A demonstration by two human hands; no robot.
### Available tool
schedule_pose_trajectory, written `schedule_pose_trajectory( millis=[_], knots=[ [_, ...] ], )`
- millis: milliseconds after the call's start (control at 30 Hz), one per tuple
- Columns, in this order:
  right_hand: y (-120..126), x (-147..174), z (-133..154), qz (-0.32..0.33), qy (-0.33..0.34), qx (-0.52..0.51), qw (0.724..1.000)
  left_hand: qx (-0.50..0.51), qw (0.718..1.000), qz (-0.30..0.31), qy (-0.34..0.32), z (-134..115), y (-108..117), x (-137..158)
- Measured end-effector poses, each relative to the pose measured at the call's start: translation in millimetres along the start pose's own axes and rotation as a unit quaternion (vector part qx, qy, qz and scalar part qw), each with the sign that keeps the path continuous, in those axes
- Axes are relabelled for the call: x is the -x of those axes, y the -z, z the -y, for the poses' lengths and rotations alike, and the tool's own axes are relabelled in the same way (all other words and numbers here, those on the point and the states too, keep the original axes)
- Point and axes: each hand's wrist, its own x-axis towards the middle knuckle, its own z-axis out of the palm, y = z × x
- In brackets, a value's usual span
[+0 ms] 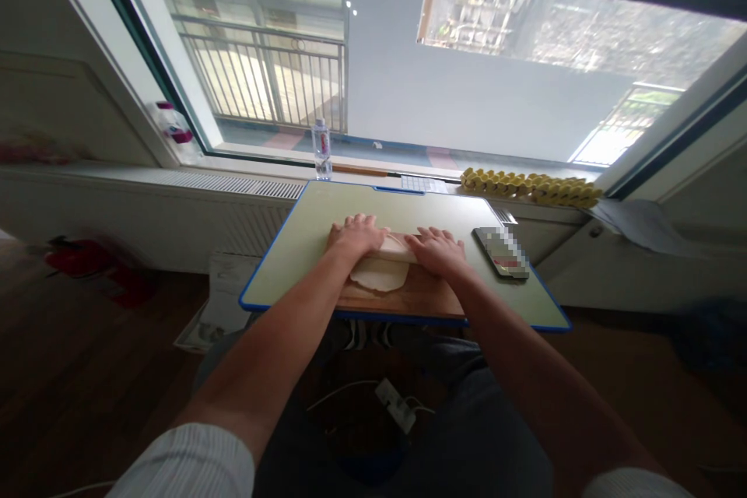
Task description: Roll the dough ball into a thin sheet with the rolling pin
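Observation:
A pale rolling pin [395,247] lies crosswise over a thin, flat sheet of dough [380,275], whose near edge spreads toward me. Under the dough is a brown wooden board [423,294]. My left hand [357,235] rests palm down on the left part of the pin, fingers stretched forward and slightly apart. On its right part lies my right hand [437,250], also palm down with fingers extended. Both hands cover the pin's ends and part of the dough.
The small blue-edged table [295,249] carries a phone [502,253] at the right. Along the windowsill stand a water bottle [321,149] and a yellow bumpy object [528,187]. A power strip [395,405] lies on the floor; a red fire extinguisher [105,268] is at left.

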Motion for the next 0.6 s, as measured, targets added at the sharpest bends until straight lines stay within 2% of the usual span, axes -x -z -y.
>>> schedule_pose_trajectory(
  millis=[100, 200, 433, 600],
  knots=[
    [-0.9, 4.4, 1.3, 0.02, -0.012, -0.035, 0.999, -0.015, 0.999, 0.05, 0.012, 4.4, 0.7, -9.7],
    [-2.5, 13.1, 4.2, 0.016, -0.013, -0.03, 0.999, -0.029, 0.998, 0.056, 0.016, 6.9, 0.6, -8.6],
    [-7.7, 45.9, 9.2, -0.037, -0.003, -0.026, 0.999, -0.041, 0.999, 0.021, -0.014, 8.4, -3.0, 22.9],
    [-13.0, 81.3, 14.7, -0.08, 0.009, -0.008, 0.997, -0.061, 0.998, -0.016, -0.022, 9.5, -6.9, 61.2]
  ],
)
